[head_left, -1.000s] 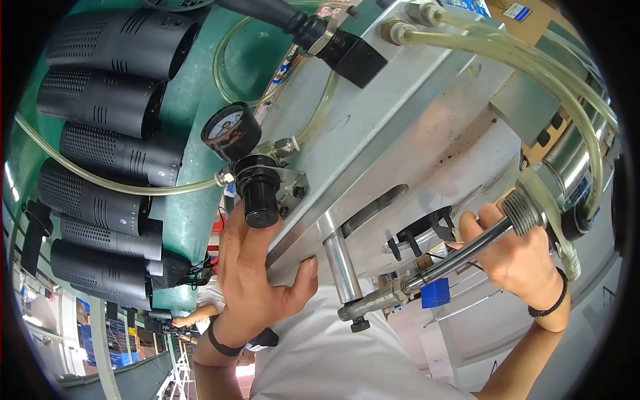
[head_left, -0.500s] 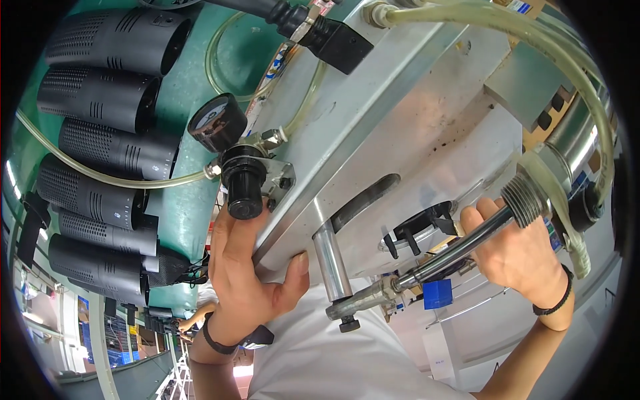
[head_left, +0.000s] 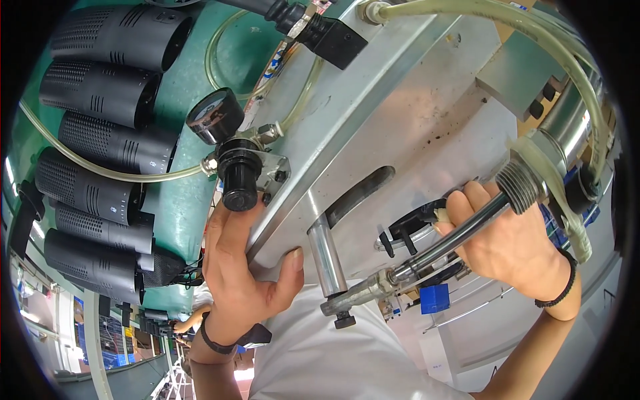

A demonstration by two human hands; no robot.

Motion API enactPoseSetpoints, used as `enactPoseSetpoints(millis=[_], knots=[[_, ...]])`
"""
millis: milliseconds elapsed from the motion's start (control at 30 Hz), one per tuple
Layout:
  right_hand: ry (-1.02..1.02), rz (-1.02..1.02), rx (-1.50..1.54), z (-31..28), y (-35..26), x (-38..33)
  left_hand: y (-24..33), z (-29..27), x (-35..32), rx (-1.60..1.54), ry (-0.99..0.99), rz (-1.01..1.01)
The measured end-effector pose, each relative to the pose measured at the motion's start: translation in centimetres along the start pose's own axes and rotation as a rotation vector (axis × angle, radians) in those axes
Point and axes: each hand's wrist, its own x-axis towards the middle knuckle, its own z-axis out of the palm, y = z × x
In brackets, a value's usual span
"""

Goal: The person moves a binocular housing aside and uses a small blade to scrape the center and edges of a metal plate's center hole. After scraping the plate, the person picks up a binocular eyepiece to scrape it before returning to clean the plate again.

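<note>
In the head view, the left hand [head_left: 243, 277] grips the lower edge of a tilted steel plate [head_left: 407, 107], its thumb lying flat on the plate's face and its fingers [head_left: 223, 230] wrapped behind the edge, just under a black knob [head_left: 240, 180]. Above the knob sits a small round gauge [head_left: 212, 115], with clear hoses [head_left: 100, 170] running off to the left across a green panel [head_left: 180, 207]. A row of black perforated cylinders [head_left: 100, 87] lies along that panel.

The right hand [head_left: 510, 243] is clenched around a dark metal lever [head_left: 443, 243], close to the lever's threaded end [head_left: 520, 183]. The lever slants down to the left and meets a steel joint [head_left: 363, 293] beside a shiny upright rod [head_left: 327, 257] that comes out of the plate. A black band [head_left: 557, 293] circles the right wrist, and a dark band the left wrist. A small blue block [head_left: 435, 298] shows below the lever.
</note>
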Motion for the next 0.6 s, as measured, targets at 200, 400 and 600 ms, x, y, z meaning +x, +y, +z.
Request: enactPoseSetpoints(millis=[200, 400, 600], knots=[[-0.045, 0.066, -0.037, 0.0, -0.6, -1.0, 0.0, 0.1, -0.2, -0.068, 0.002, -0.034], [-0.009, 0.08, -0.068, 0.3, -0.6, -0.4, -0.1, 0.2, 0.1, -0.068, 0.002, -0.005], [-0.069, 0.086, -0.025, 0.3, -0.7, -1.4, 0.0, 0.2, -0.1, -0.077, 0.012, -0.009]])
